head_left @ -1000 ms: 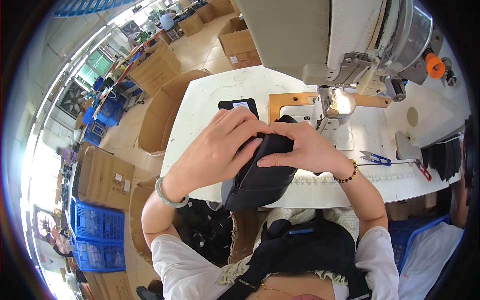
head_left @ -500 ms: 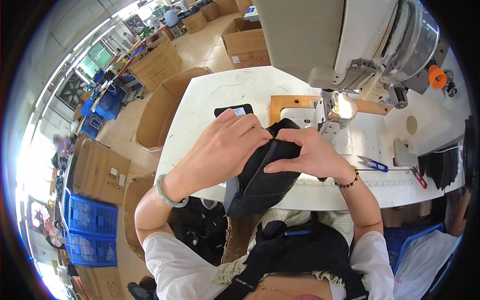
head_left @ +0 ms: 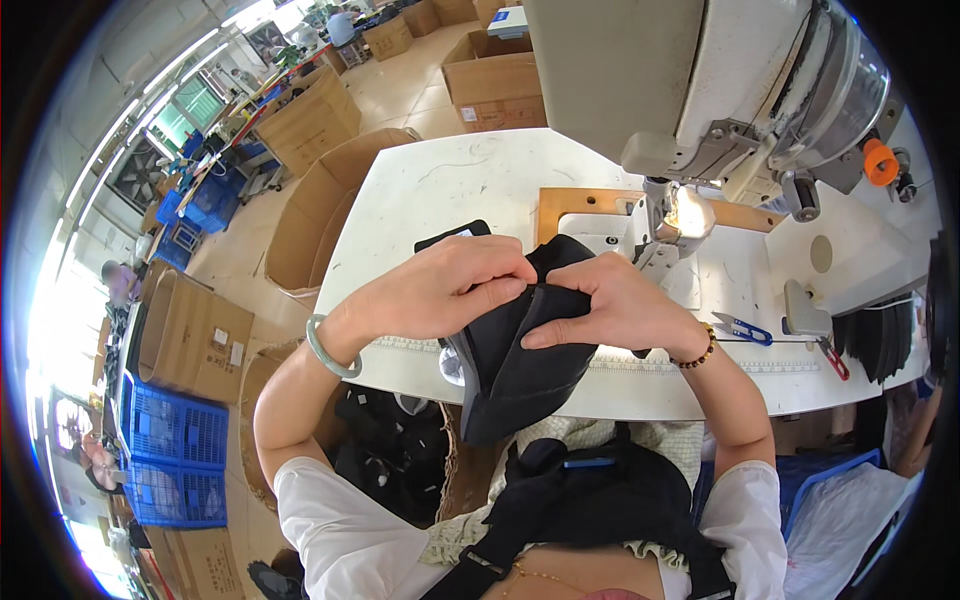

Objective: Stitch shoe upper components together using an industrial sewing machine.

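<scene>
A black sewn fabric piece (head_left: 525, 365), folded and shaped somewhat like a cap, is held up over the front edge of the white sewing table (head_left: 430, 190). My left hand (head_left: 445, 285) pinches its upper edge between thumb and fingers. Close beside it, my right hand (head_left: 610, 305) grips the same edge, thumb lying along the near side and fingers behind. A pale, shiny patch (head_left: 452, 365) shows at the piece's left side; I cannot tell what it is. Behind my left hand lies a flat black piece (head_left: 455, 234) with a white label, partly covered.
The sewing machine head (head_left: 665, 215) stands beyond my right hand. Blue-handled thread snips (head_left: 745, 330) and a red-handled tool (head_left: 833, 360) lie at the right. A carton (head_left: 448, 470) of black pieces sits below the table's left edge; blue crates (head_left: 175, 420) stand farther left.
My left hand has turned and slid slightly, so its thumb now shows pinching the edge. The black piece has tilted and dropped a little. My right hand keeps its grip.
</scene>
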Available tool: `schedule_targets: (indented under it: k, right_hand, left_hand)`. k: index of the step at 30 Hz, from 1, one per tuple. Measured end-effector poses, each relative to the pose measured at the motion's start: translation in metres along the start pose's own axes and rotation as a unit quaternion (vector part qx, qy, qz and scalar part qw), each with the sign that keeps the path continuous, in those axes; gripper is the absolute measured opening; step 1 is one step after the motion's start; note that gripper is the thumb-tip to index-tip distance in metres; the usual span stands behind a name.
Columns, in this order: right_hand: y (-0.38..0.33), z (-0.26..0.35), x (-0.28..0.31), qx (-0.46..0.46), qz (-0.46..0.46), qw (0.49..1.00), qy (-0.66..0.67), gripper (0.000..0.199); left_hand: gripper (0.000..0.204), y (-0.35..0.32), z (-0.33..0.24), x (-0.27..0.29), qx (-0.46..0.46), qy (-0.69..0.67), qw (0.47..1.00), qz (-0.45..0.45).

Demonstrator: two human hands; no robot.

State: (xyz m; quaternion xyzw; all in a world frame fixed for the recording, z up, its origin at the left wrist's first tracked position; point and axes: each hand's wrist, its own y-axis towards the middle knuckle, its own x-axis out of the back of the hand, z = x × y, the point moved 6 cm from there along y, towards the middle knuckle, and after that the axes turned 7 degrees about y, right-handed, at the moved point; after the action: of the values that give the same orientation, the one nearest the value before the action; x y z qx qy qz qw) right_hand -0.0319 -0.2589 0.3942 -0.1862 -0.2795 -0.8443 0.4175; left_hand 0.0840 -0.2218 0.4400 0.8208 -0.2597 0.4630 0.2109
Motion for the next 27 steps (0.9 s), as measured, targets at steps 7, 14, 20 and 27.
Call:
schedule_targets:
  k: [7, 14, 20, 27]
  right_hand:
    - [0.004, 0.001, 0.0, -0.006, 0.027, 0.997, -0.068, 0.059]
    - [0.002, -0.002, -0.001, 0.002, 0.055, 0.992, -0.114, 0.058]
    - [-0.003, 0.007, -0.003, 0.007, 0.036, 0.994, -0.1, 0.053]
    - [-0.006, 0.024, -0.009, 0.009, 0.107, 0.988, -0.113, 0.048]
  left_hand:
    - [0.023, 0.003, 0.0, -0.002, 0.009, 0.061, 0.998, -0.028]
    - [0.027, 0.012, 0.014, -0.005, 0.084, -0.003, 0.995, 0.046]
    - [0.041, 0.007, -0.002, -0.007, -0.003, 0.091, 0.993, 0.081]
    - [0.046, 0.0, -0.014, -0.014, 0.022, 0.045, 0.996, 0.07]
